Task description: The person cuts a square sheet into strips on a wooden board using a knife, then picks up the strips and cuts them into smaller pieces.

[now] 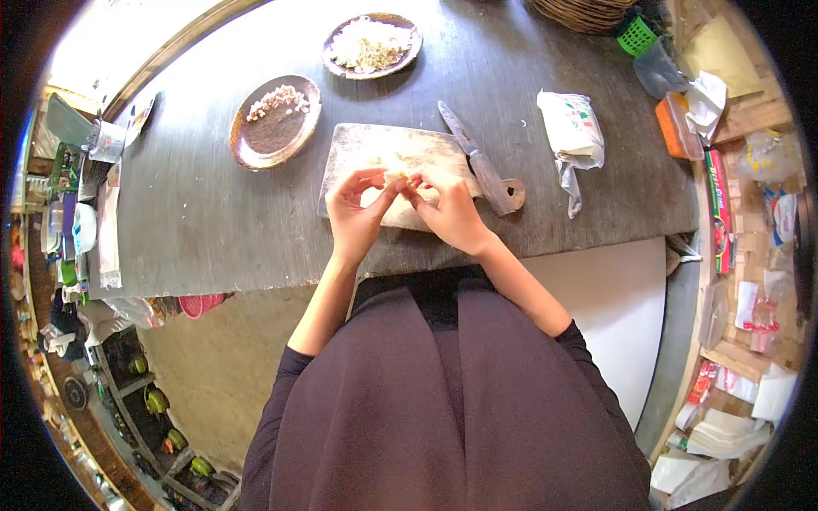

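My left hand (pixel 361 213) and my right hand (pixel 450 213) meet over the wooden cutting board (pixel 362 143). Between their fingertips they pinch a small pale yellowish piece of food (pixel 395 177); its exact kind is too small to tell. More pale bits lie on the board beneath, partly hidden by my hands. A knife (pixel 479 162) rests across the board's right side, blade pointing away from me, next to the board's handle (pixel 515 194).
Behind the board stand a brown plate (pixel 277 145) with chopped pinkish pieces and another plate (pixel 409 63) heaped with pale chopped food. A white plastic packet (pixel 573 128) lies at the right on the dark table (pixel 213 230). A wicker basket (pixel 584 13) stands at the far edge.
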### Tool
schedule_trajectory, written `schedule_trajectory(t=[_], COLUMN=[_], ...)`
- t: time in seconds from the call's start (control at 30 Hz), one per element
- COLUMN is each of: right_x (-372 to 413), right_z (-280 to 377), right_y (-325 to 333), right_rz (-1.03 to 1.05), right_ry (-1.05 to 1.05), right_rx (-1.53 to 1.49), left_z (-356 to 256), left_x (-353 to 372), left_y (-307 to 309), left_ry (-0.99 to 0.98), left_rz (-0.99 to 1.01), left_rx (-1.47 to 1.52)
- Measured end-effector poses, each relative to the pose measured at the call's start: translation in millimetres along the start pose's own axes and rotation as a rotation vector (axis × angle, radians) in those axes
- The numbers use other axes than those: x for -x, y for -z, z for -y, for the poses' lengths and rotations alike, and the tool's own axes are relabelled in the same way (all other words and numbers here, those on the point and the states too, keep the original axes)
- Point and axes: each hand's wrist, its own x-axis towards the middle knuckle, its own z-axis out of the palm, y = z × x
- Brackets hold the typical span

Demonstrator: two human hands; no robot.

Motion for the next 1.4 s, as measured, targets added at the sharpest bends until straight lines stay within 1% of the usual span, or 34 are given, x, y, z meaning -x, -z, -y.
schedule_trajectory(t=[0.03, 0.1, 0.13, 0.2, 0.23, 0.3, 0.33, 0.37, 0.4, 0.43, 0.5, 0.53, 0.57, 0.6, 0.63, 0.7, 0.73, 0.77, 0.87, 0.93, 0.97, 1.03, 1.17, 1.23, 1.27, 1.33, 1.4], right_x=[0, 2, 2, 2, 3, 1, 1, 0, -1, -1, -2, -2, -3, -3, -3, -3, -2, -1, 1, 0, 1, 1, 4, 5, 5, 7, 8], right_z=[1, 6, 5, 4, 4, 15, 14, 12, 11, 13, 16, 16, 14, 11, 5, -3, -6, -5, -7, -7, -6, -5, -2, -1, -2, -5, -7], right_y=[0, 1, 1, -1, 2, 14, 17, 20, 22, 24, 27, 26, 24, 22, 20, 13, 11, 10, 9, 10, 9, 10, 11, 12, 12, 12, 10], right_rz=[0.001, 0.031, 0.031, 0.150, 0.149, 0.190, 0.188, 0.198, 0.207, 0.206, 0.194, 0.194, 0.155, 0.116, 0.118, 0.158, 0.159, 0.160, 0.164, 0.161, 0.154, 0.144, 0.116, 0.110, 0.119, 0.127, 0.100], right_ry=[0.001, -0.104, -0.104, -0.339, -0.339, -0.321, -0.323, -0.246, -0.167, -0.168, -0.066, -0.065, 0.020, 0.104, 0.102, 0.132, 0.136, 0.118, 0.108, 0.126, 0.133, 0.141, 0.147, 0.151, 0.143, 0.133, 0.162], right_rx=[-0.001, -0.212, -0.212, -0.679, -0.678, -0.355, -0.354, -0.183, -0.012, -0.012, 0.232, 0.233, 0.324, 0.414, 0.415, 0.563, 0.562, 0.563, 0.579, 0.598, 0.605, 0.614, 0.635, 0.644, 0.643, 0.642, 0.680], left_z=[-2, -6, -6, -5, -1, 2, 3, 0, -3, -3, -2, -2, -2, -4, -3, 3, 8, 5, 16, 18, 21, 27, 16, 22, 19, 13, 16], left_x=[-2, -5, -5, -6, -7, -9, -7, -8, -9, -11, -14, -16, -17, -18, -17, -17, -18, -16, -8, -8, -8, -6, -3, -3, -3, 1, 1], left_y=[1, 2, 2, 1, 4, 13, 17, 18, 20, 22, 30, 34, 37, 41, 41, 42, 42, 35, 26, 23, 24, 27, 26, 31, 29, 25, 28], left_ry=[0.000, 0.011, 0.011, 0.140, 0.140, 0.210, 0.237, 0.238, 0.198, 0.156, 0.144, 0.056, -0.031, -0.069, -0.067, -0.184, -0.321, -0.369, -0.400, -0.563, -0.565, -0.600, -0.633, -0.667, -0.668, -0.583, -0.590], left_rz=[-0.002, -0.002, -0.002, -0.072, -0.071, 0.076, 0.126, 0.128, 0.181, 0.233, 0.240, 0.240, 0.240, 0.254, 0.254, 0.301, 0.327, 0.319, 0.304, 0.294, 0.292, 0.274, 0.257, 0.312, 0.312, 0.321, 0.323], left_rx=[-0.001, 0.037, 0.036, 0.271, 0.271, 0.282, 0.234, 0.235, 0.105, -0.025, -0.078, -0.169, -0.261, -0.377, -0.375, -0.634, -0.722, -0.697, -0.700, -0.817, -0.816, -0.931, -0.985, -1.009, -1.008, -1.045, -1.054])
